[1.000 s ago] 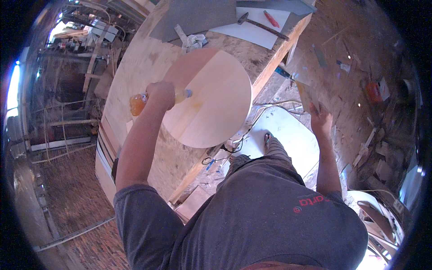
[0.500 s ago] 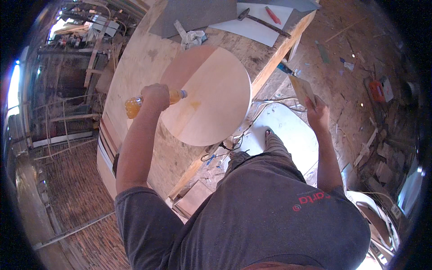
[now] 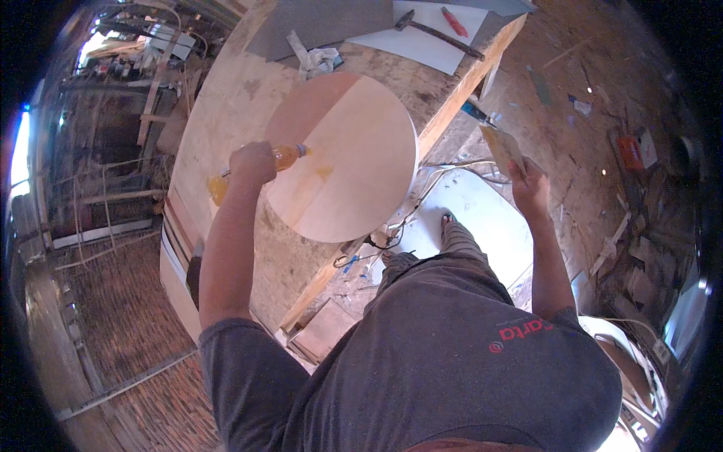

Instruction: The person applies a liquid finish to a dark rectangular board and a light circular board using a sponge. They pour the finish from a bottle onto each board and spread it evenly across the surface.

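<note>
My left hand (image 3: 253, 163) is wrapped round a clear plastic bottle (image 3: 286, 156) of yellow-orange liquid. The bottle lies nearly on its side in the air, its mouth over a round wooden board (image 3: 369, 166). Pale wood makes up most of the board, with a redder section at its upper left. A small yellow wet patch (image 3: 324, 172) sits near the middle, and yellow liquid shows at the bottle's mouth. Off to the right, beyond the bench edge, my right hand (image 3: 532, 188) grips a thin flat yellowish rectangular piece (image 3: 500, 149) by its lower end.
The board rests on a worn wooden workbench (image 3: 226, 105). Along its far end lie grey sheets (image 3: 324, 26), a white sheet (image 3: 422, 49), a hammer (image 3: 440, 36), a red-handled tool (image 3: 455, 22) and a crumpled cloth (image 3: 320, 62). A white panel (image 3: 482, 218) and cables lie below.
The bottle has tipped further, and yellow liquid now shows at its mouth. My right hand has barely moved.
</note>
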A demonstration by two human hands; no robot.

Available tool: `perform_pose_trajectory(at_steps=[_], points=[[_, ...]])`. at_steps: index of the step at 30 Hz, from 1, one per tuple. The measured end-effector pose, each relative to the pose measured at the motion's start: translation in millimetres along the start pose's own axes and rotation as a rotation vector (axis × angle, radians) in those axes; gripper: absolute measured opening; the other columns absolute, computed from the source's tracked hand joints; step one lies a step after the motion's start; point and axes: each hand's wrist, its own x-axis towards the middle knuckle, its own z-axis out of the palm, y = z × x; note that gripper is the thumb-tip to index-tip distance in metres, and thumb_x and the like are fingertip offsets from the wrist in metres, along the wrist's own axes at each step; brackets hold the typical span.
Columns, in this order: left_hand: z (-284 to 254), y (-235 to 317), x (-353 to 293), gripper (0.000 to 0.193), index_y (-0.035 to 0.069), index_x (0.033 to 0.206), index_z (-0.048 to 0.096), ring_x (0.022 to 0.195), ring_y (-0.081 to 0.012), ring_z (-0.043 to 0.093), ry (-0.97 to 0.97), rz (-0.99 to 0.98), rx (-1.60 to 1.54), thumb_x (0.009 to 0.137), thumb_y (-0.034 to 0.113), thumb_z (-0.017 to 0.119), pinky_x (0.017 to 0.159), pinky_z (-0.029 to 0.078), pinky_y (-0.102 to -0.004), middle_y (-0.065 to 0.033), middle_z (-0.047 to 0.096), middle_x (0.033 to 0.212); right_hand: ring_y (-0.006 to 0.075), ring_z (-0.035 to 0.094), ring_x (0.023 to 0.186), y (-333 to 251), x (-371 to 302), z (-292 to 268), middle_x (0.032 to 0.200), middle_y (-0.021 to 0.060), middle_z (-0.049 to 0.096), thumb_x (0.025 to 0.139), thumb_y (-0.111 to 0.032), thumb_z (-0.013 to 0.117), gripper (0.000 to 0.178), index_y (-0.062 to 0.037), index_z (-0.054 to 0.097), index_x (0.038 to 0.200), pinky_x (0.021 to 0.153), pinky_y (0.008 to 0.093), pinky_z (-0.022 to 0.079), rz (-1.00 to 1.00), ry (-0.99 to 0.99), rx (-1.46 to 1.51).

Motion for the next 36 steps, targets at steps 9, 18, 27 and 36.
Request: perform_pose_trajectory(at_steps=[9,18,27,36], points=[[31,-4,2,0.044,0.009,0.118,0.069,0.109,-0.0298,0.071,0.061,-0.011,-0.169,0.078,0.024,0.077,0.089,0.058,-0.0464,-0.0126,0.074,0.114,0.0377,0.073,0.093,-9,1,3,0.094,0.0213,0.074,0.098,-0.031,0.066,0.035,0.001,0.07,0.112,0.078,0.0431,0.054,0.093,-0.023,-0.032],[138,-1,-24,0.052,0.001,0.114,0.069,0.099,-0.0338,0.073,0.251,0.182,-1.012,0.068,0.02,0.087,0.085,0.057,-0.044,-0.0208,0.075,0.1,0.0178,0.071,0.094,-95,-7,67,0.107,0.0073,0.073,0.095,-0.016,0.073,0.031,-0.0013,0.065,0.121,0.08,0.0327,0.058,0.155,-0.395,0.749],[170,9,-55,0.052,0.001,0.118,0.068,0.096,-0.0258,0.072,0.27,0.285,-1.327,0.071,0.014,0.088,0.087,0.056,-0.0397,-0.0132,0.075,0.106,0.0329,0.065,0.113,-240,-61,173,0.129,0.0064,0.068,0.087,0.001,0.058,0.05,-0.0213,0.067,0.131,0.094,0.0435,0.057,-0.667,-0.202,0.04],[311,-43,-70,0.039,0.001,0.115,0.067,0.1,-0.0162,0.068,0.467,0.074,-2.073,0.082,0.01,0.086,0.088,0.055,-0.0335,-0.0073,0.072,0.109,0.0324,0.066,0.101,-257,-28,245,0.108,0.0072,0.074,0.096,-0.017,0.056,0.033,-0.0218,0.07,0.125,0.085,0.0486,0.057,-0.501,-0.343,-0.535]])
